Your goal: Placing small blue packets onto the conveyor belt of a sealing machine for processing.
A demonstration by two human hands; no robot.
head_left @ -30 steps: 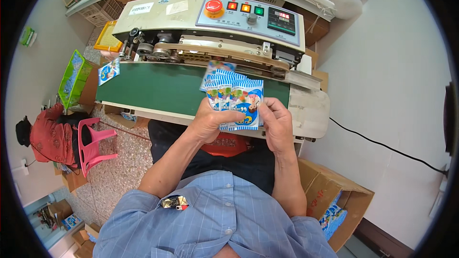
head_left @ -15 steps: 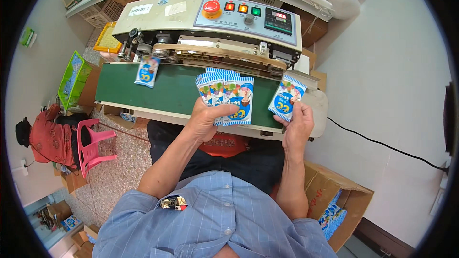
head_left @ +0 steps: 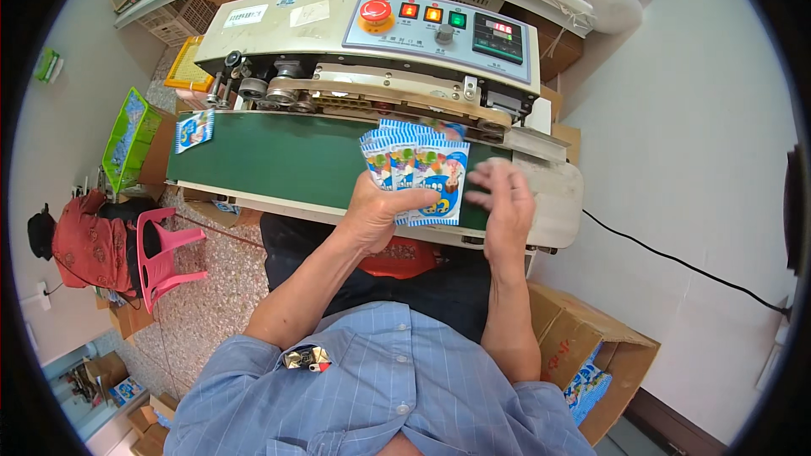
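My left hand (head_left: 376, 213) is closed on a fanned stack of small blue-and-white packets (head_left: 442, 167), thumb across the front one, over the green conveyor belt (head_left: 287, 152). Just right of the stack is my right hand (head_left: 505, 203), with no packet in it; its fingers are apart and slightly blurred. Behind the stack, a packet (head_left: 454, 130) shows partly at the sealing band of the band sealer (head_left: 321, 34), its lower part hidden. Another packet (head_left: 194, 132) lies at the belt's left end.
The sealer's control panel (head_left: 435, 34) has a red stop button and lit switches. A cardboard box (head_left: 553, 329) holding packets stands at my right. To the left are a green basket (head_left: 127, 148), a pink chair (head_left: 156, 262) and a black cable (head_left: 676, 252) on the right.
My right hand has let go of its packet, which now sits at the sealing band, and has moved left. The stack shifted slightly right. The far packet travelled left along the belt.
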